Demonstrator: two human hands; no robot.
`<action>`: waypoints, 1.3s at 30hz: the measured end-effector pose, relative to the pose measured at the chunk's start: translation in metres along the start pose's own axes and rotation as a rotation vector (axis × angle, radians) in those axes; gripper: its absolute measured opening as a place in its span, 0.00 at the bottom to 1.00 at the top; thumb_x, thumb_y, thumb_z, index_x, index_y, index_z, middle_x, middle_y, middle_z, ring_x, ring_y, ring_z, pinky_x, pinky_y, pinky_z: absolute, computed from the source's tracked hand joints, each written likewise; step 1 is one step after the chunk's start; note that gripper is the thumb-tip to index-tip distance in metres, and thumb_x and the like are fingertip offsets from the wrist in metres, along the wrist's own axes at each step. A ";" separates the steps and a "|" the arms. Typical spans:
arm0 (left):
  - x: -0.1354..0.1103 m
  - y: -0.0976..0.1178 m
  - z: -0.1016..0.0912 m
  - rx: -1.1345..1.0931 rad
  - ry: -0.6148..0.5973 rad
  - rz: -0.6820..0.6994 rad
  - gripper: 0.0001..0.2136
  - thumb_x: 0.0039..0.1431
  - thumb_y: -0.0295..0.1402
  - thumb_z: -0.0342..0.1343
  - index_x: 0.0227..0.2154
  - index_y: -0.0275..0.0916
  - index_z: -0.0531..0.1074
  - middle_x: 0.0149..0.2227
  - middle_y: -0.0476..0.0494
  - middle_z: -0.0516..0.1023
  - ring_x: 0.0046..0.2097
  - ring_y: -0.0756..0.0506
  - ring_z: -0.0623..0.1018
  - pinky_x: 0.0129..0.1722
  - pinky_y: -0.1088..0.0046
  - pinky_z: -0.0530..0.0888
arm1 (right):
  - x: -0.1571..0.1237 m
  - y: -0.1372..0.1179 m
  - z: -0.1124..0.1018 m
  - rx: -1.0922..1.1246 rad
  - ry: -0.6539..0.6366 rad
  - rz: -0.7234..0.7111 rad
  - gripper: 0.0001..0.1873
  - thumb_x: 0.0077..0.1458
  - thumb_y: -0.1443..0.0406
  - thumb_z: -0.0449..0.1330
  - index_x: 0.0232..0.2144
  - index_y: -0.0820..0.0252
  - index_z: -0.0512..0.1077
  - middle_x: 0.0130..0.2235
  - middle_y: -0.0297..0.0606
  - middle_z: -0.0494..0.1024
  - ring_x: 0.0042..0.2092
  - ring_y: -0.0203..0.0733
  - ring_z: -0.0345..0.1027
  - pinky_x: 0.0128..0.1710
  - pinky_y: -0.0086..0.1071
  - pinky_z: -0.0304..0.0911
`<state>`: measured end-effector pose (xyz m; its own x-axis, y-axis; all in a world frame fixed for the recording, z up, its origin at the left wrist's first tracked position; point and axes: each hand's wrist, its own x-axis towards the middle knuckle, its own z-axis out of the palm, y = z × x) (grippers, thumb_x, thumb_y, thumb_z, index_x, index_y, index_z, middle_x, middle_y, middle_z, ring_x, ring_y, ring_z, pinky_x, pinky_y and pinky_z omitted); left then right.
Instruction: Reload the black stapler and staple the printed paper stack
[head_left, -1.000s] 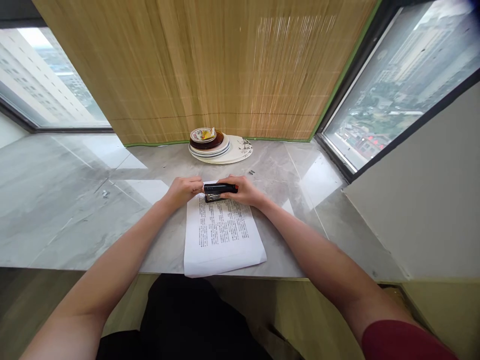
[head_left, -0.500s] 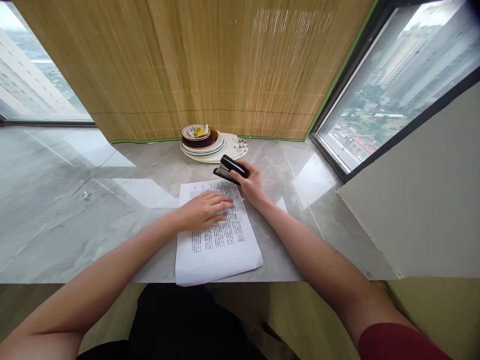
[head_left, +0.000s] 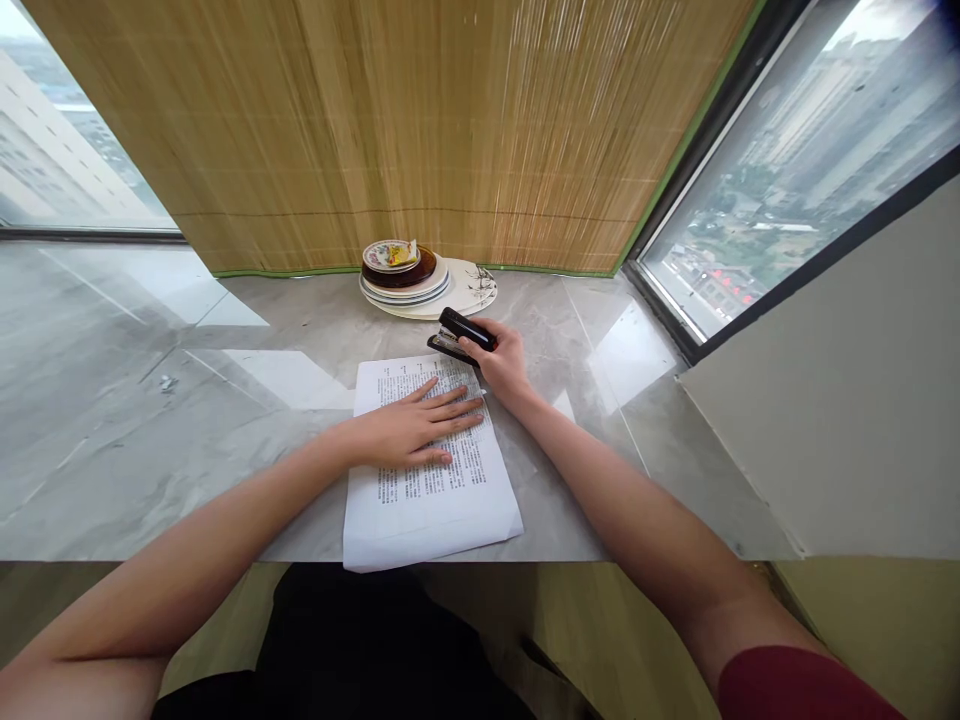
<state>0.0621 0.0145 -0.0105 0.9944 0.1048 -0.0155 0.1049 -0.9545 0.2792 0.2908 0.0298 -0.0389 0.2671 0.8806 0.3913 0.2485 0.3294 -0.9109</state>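
Printed paper lies on the grey marbled counter, its near edge reaching slightly past the counter's front edge. Spread flat across the middle of the printed text is my left hand, fingers pointing right and nothing in its grasp. My right hand is wrapped round a black stapler near the paper's far right corner. The stapler's jaws gape apart and point left. Whether its base touches the paper or the counter, I cannot tell.
Behind the stapler, a stack of plates with a small yellow packet on top stands against the bamboo blind. A crumpled scrap lies on the counter at left. Windows flank the blind, and a white panel rises at right.
My left hand has flattened and spread its fingers wider on the paper, shifting slightly right. My right hand still holds the stapler in nearly the same place.
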 end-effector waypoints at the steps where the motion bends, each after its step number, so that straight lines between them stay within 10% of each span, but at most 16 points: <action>1: 0.000 0.000 0.000 -0.006 -0.011 -0.001 0.35 0.75 0.50 0.48 0.77 0.56 0.40 0.78 0.49 0.47 0.79 0.35 0.46 0.77 0.49 0.40 | 0.000 0.000 0.000 0.001 -0.002 0.003 0.18 0.55 0.54 0.70 0.44 0.57 0.80 0.44 0.40 0.86 0.46 0.52 0.80 0.53 0.47 0.75; 26: 0.001 0.002 -0.010 -0.036 -0.073 0.145 0.27 0.78 0.41 0.45 0.76 0.51 0.53 0.77 0.46 0.52 0.78 0.39 0.53 0.77 0.50 0.36 | 0.000 -0.002 0.001 -0.045 -0.014 -0.030 0.15 0.55 0.57 0.69 0.43 0.57 0.82 0.43 0.40 0.86 0.46 0.51 0.80 0.52 0.46 0.75; 39: 0.002 0.002 -0.012 -0.106 0.166 0.287 0.12 0.74 0.34 0.56 0.54 0.49 0.81 0.55 0.44 0.84 0.62 0.42 0.79 0.75 0.52 0.53 | -0.001 -0.003 0.002 -0.062 -0.026 -0.030 0.14 0.54 0.61 0.69 0.44 0.57 0.82 0.44 0.40 0.87 0.45 0.51 0.80 0.53 0.47 0.74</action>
<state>0.0641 0.0161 0.0011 0.9663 -0.1115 0.2322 -0.1895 -0.9183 0.3476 0.2882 0.0290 -0.0369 0.2341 0.8796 0.4141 0.3137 0.3348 -0.8885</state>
